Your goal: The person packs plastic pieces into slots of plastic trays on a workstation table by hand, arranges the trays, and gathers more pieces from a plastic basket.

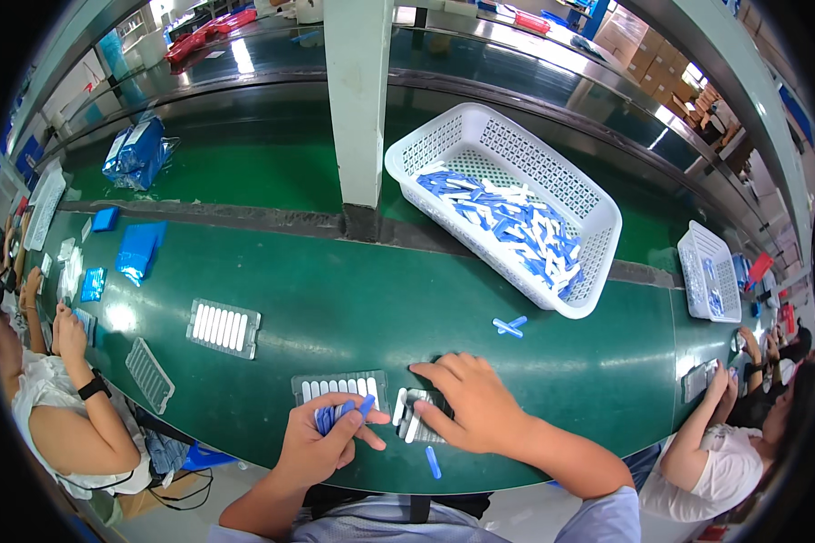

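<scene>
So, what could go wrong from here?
The left hand clutches several blue strips, so one might slip out. A loose blue strip lies near the front edge of the table and could be knocked off. The right hand, spread over a small tray, might nudge its white strips askew.

Holds a bare left hand (pixel 321 439) and a bare right hand (pixel 475 403) near each other, apart.
Slants the bare left forearm (pixel 267 507) up and rightward from the lower edge, curls the left fingers inward in a closed grip, and sets the thumb close against it. Bends the right elbow outward (with a pale blue-grey fabric sleeve (pixel 607 518) pushed up around it), lays the bare right forearm (pixel 570 452) leftward, and turns the back of the right hand upward, index finger and thumb reaching left with a gap between, remaining fingers bent.
</scene>
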Available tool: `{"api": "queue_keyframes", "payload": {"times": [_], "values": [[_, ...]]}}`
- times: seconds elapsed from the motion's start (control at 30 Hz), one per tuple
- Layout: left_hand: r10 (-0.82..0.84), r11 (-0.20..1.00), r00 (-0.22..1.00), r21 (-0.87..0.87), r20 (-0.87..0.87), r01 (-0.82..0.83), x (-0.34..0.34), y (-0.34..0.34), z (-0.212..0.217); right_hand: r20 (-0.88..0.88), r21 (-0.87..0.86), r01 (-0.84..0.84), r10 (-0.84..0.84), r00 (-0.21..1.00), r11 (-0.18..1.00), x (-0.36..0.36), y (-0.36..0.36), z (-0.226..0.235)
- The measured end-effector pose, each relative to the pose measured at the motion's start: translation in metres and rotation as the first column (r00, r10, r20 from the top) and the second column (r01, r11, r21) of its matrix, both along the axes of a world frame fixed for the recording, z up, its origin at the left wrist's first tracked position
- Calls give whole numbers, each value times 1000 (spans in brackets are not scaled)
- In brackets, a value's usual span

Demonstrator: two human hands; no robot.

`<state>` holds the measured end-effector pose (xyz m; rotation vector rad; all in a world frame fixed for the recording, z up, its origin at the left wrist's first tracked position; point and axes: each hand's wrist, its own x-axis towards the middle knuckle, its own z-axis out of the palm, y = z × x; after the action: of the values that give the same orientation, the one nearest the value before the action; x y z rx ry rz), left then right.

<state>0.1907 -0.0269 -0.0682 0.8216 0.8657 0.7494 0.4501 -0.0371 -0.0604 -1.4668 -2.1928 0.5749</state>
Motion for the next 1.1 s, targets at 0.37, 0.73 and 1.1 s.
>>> {"api": "queue_keyframes", "payload": {"times": [0.37,0.73,1.1], "values": [[12,999,999,30,-34,-11,0,-2,3,174,-130,54,-31,984,990,-37,12,15],[80,994,996,72,49,-83,-1,-4,0,253,-237,47,15,967,970,-48,20,28],[60,992,998,113,13,-61,-2,-8,2,-53,-170,-60,51,997,984,-14,35,16]]}}
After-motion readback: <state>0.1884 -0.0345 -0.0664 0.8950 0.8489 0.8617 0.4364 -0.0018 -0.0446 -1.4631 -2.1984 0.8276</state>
